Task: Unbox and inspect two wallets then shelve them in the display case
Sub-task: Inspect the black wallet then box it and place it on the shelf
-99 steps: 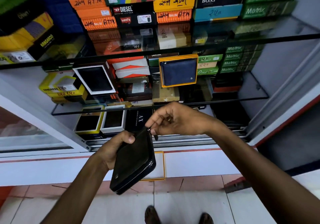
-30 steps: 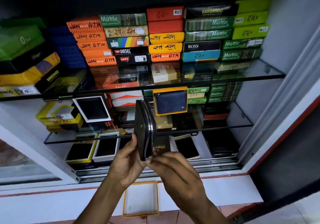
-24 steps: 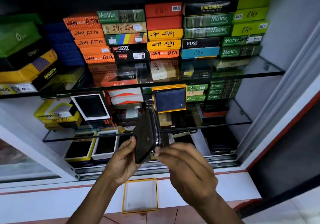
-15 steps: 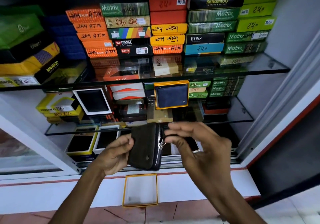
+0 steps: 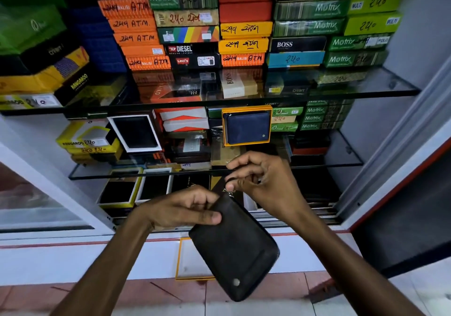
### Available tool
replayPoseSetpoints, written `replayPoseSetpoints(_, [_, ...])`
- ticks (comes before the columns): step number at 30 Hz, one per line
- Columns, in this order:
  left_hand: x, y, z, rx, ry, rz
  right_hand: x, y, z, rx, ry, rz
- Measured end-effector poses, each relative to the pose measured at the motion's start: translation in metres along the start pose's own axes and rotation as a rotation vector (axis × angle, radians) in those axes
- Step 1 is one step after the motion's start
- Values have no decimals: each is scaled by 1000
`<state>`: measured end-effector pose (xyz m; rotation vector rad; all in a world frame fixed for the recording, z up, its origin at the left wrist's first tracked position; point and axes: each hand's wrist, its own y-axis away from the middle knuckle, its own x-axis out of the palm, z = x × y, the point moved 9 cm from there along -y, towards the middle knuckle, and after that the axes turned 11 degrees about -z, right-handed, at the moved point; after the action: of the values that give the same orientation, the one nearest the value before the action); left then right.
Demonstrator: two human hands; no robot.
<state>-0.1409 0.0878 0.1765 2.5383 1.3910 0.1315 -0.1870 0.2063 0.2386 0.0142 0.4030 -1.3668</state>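
Two bare hands are working a black zip wallet in front of an open display case. From the head camera, the left hand is gripping the wallet's upper end, thumb pressing on its face, while the right hand is pinching the zipper pull at its top corner. Behind, a blue wallet is standing in an orange-rimmed box on the middle glass shelf.

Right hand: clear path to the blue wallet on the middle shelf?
Probably yes. The right hand sits just below the blue wallet, case front open, nothing between, but it pinches the zip pull of the black wallet.
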Motion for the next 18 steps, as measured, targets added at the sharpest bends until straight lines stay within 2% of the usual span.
replayPoseSetpoints(4, [-3, -2, 8, -26, 52, -95, 1, -4, -17, 42, -22, -12])
replayPoseSetpoints(6, [-10, -3, 11, -30, 78, -199, -6, -6, -33, 113, -63, -38])
replayPoseSetpoints(10, [-28, -1, 14, -56, 221, -412, -27, 4, -70, 386, -201, -155])
replayPoseSetpoints(14, [-40, 5, 12, -75, 347, -548, -19, 30, -90, 655, -315, 0])
replayPoseSetpoints(18, [-43, 6, 7, -71, 338, -594, -12, 38, -82, 653, -405, 92])
